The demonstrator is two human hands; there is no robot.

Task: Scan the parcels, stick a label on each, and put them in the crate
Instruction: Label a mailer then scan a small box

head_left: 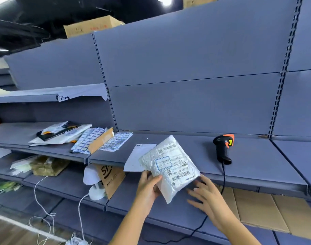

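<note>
The left hand [148, 185] is pinching the white parcel [170, 167] by its lower left edge, thumb on top, so the bag sticks up and right of the grip, tilted over the shelf [248, 161] front. The right hand [206, 195] is loose, fingers spread at the bottom right corner; contact is hard to tell. The scanner [222, 149] sits off to the right.

The parcel [169, 167] overlaps a sheet [136, 158] on the shelf [257, 167]; scanner [223, 147] right, label sheets [101, 142] left.

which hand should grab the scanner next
Right. The right hand is open and on the same side as the scanner, which stands on the shelf; the left hand grips the parcel.
</note>
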